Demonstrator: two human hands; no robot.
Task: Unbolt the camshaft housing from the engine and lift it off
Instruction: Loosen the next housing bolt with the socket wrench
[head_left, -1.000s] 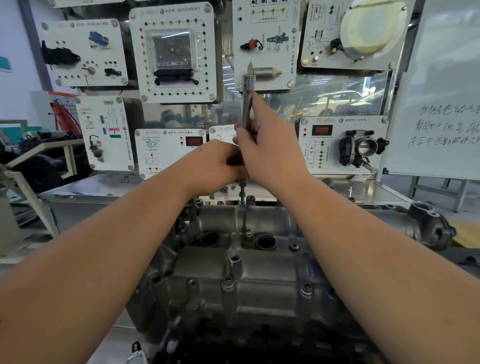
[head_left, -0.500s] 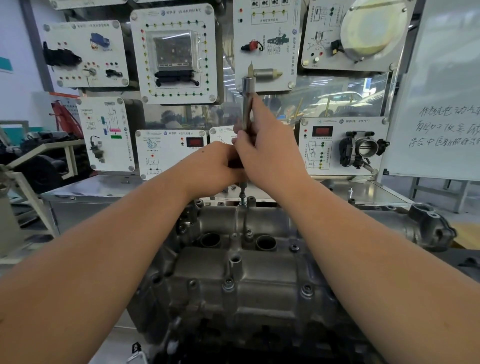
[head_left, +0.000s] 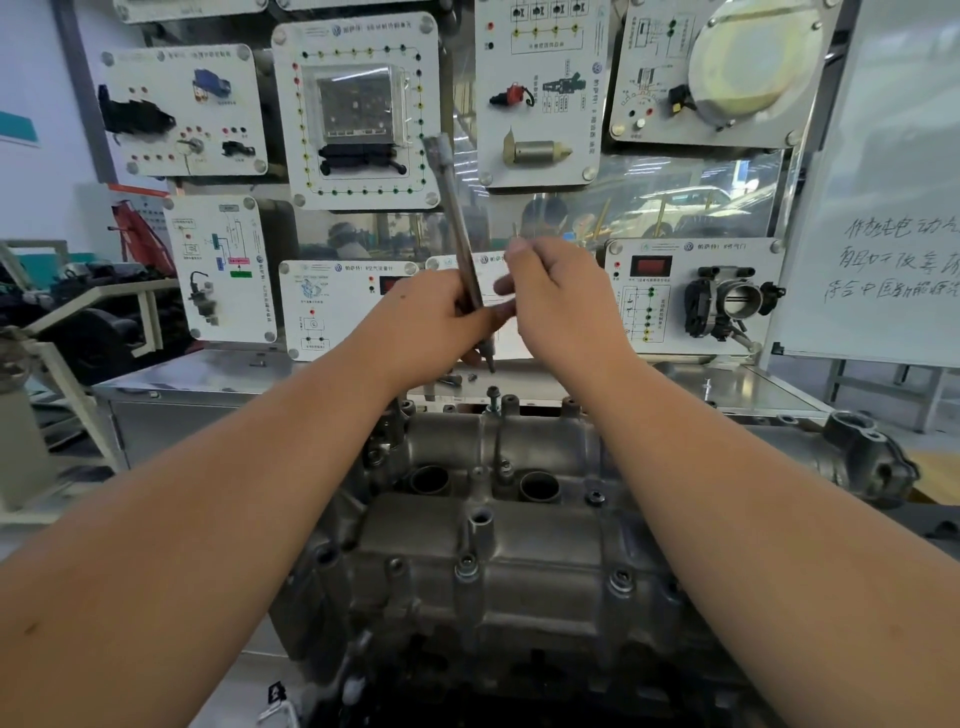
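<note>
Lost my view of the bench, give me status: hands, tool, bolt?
Left hand grips the driver, tilted, tip clear of the bolt. Right hand open beside the shaft. Bolt standing proud on the camshaft housing. Nothing blocking.

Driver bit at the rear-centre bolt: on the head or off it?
Off. The driver is tilted in the left hand, its tip in the air above the bolt, which stands proud of the housing.

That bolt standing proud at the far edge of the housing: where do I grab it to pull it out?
Pinch the bolt by its head, coming straight down from above. It stands upright, raised above the camshaft housing, with bosses close beside it, so only the top is free. The tool, tilted in the left hand, has its tip just clear of it; the right hand looks free.
</note>
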